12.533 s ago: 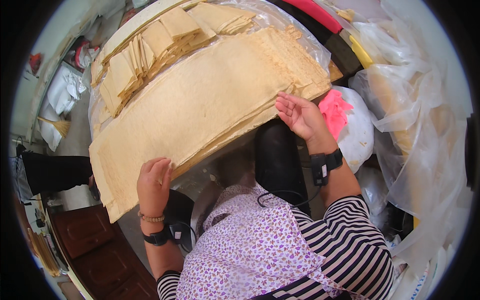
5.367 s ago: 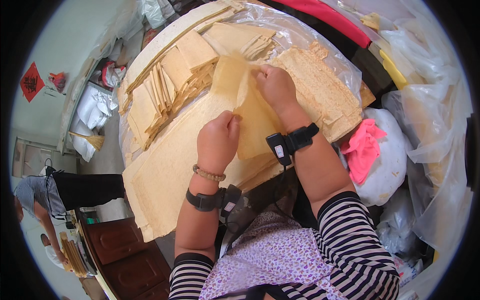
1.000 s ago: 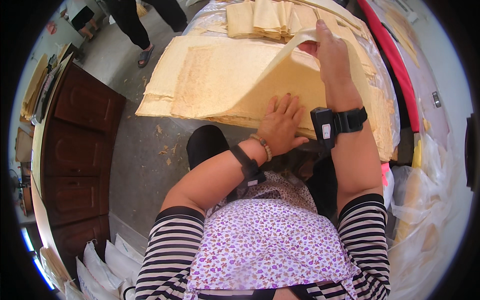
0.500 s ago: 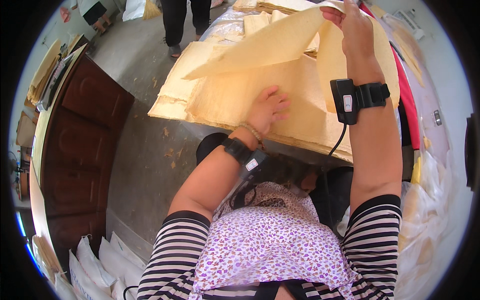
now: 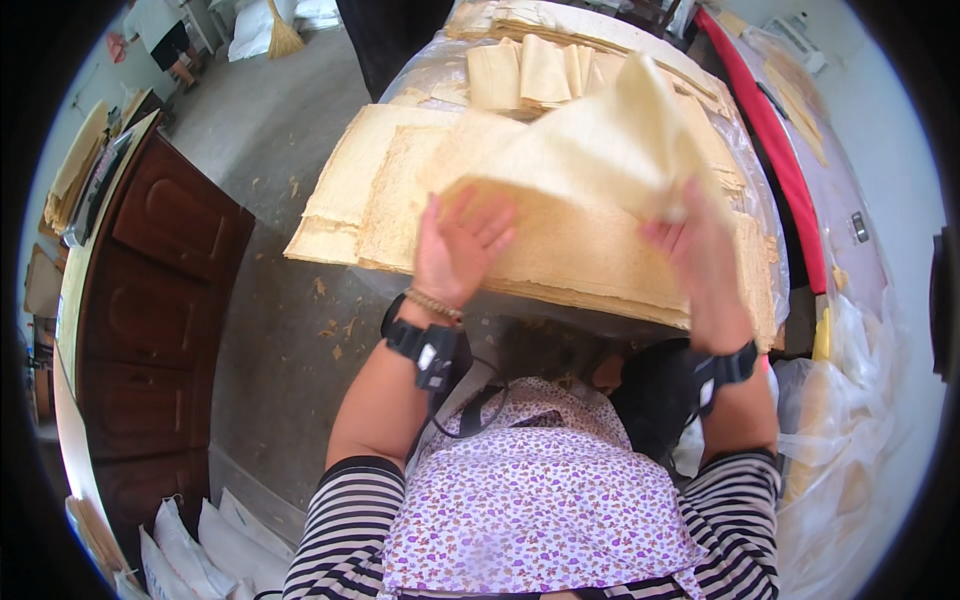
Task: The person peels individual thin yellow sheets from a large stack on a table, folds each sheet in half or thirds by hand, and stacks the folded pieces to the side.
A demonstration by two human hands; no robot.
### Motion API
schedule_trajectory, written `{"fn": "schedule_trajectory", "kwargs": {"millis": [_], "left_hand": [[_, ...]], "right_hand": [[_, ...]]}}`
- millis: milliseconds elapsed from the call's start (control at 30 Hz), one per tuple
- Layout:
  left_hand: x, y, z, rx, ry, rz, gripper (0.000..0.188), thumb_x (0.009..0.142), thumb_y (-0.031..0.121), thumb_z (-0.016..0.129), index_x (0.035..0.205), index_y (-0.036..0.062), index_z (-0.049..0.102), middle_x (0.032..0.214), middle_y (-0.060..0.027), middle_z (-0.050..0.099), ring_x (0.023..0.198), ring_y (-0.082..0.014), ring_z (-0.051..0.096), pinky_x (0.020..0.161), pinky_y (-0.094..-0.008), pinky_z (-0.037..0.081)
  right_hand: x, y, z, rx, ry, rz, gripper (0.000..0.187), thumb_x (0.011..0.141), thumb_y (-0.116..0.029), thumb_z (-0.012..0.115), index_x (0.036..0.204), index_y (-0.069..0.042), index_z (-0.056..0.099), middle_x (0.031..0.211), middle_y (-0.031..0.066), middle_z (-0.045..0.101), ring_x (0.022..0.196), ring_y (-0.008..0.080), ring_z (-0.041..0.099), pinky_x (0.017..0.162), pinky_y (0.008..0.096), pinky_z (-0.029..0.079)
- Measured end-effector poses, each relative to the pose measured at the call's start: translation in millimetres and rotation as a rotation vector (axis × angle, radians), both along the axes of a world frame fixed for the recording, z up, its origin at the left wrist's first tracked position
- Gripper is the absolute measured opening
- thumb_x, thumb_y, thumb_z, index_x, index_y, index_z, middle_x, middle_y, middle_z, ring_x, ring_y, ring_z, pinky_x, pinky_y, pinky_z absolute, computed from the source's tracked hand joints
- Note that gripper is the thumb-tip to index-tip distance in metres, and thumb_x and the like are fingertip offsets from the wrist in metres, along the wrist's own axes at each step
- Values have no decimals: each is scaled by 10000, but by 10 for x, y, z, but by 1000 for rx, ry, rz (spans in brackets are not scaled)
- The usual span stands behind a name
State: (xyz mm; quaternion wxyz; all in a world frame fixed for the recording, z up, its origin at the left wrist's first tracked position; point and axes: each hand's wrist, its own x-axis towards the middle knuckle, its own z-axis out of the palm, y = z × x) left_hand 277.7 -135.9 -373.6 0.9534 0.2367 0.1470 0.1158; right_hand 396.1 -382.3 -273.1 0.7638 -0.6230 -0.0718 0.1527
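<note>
A thin cream-yellow sheet (image 5: 600, 140), curled and partly blurred by motion, is raised over a broad stack (image 5: 590, 265) of similar sheets. My right hand (image 5: 697, 245) is smeared by motion at the sheet's near right edge; its fingers look closed on it. At the sheet's near left edge, my left hand (image 5: 460, 245) is open, palm showing and fingers spread, over the stack's front. I cannot tell whether it touches the sheet. Folded sheets (image 5: 540, 75) lie behind the raised one. More flat sheets (image 5: 325, 220) stick out to the left.
A dark wooden cabinet (image 5: 160, 250) stands at the left, with white sacks (image 5: 180, 545) below it. Red cloth (image 5: 775, 150) runs along the right of the stacks, near clear plastic wrapping (image 5: 830, 440). Farther off are a broom (image 5: 284, 35) and a person (image 5: 165, 35).
My right hand has come down and nearer with the sheet, which now curls over the stack. My left hand has moved left and turned its palm up into view.
</note>
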Motion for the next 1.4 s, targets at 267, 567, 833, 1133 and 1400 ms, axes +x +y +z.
{"fn": "schedule_trajectory", "kwargs": {"millis": [267,567,833,1133,1400], "left_hand": [[-146,692,-355,331,311,153,53,949,85,624,999,72,610,923,-64,679,802,-210,666,743,-350,587],[-577,1345,-436,311,489,334,175,922,125,596,1080,53,616,1008,-94,686,847,-199,670,719,-304,564],[-74,1848,-232,397,437,537,255,973,153,550,1124,-42,612,1065,-140,697,891,-281,717,743,-398,614],[687,-805,664,2121,-53,528,258,931,160,612,1169,167,709,989,-112,727,830,-303,698,680,-392,553],[731,-2162,-52,2075,-517,84,371,793,77,641,1164,66,664,994,-129,727,899,-304,703,749,-382,573]], "right_hand": [[-751,-381,-974,77,535,201,474,1007,-403,572,1295,-31,517,1104,143,692,913,277,705,825,422,580],[-362,-911,-1196,319,567,-280,335,1020,-327,561,1273,-107,560,1135,80,700,1006,229,690,868,415,580],[-484,-837,-1297,501,388,-499,315,1041,-257,535,1308,-90,552,1250,67,656,1115,219,656,951,402,560],[-722,-877,-1284,416,389,-278,371,1079,-261,414,1383,-64,495,1314,103,627,1165,255,638,949,416,539],[-794,-938,-1215,596,372,-156,455,1091,-392,355,1419,-95,459,1339,100,601,1184,238,610,1026,416,467]]}}
